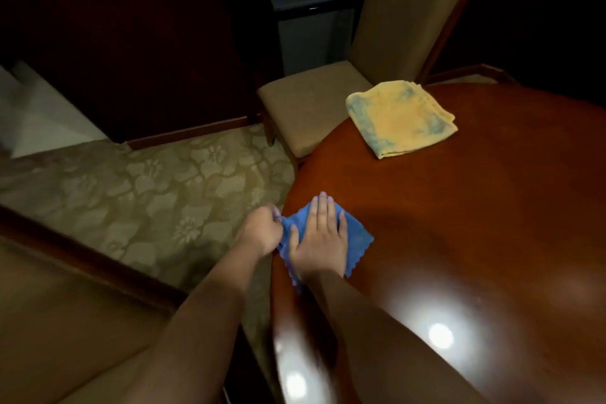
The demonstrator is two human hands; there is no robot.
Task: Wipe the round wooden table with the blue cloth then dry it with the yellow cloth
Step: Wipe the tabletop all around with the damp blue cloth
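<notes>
The round wooden table [475,207] fills the right half of the view, glossy and reddish brown. A small blue cloth [357,236] lies at its left edge. My right hand [323,234] presses flat on the blue cloth with straight fingers. My left hand [262,231] pinches the cloth's left corner just off the table's rim. A folded yellow cloth [401,118] with bluish stains lies on the far part of the table, apart from both hands.
A beige upholstered chair [311,102] stands against the table's far left edge. Patterned carpet [147,200] covers the floor to the left. A grey box [313,29] stands behind the chair. Another beige seat [65,321] is at the lower left.
</notes>
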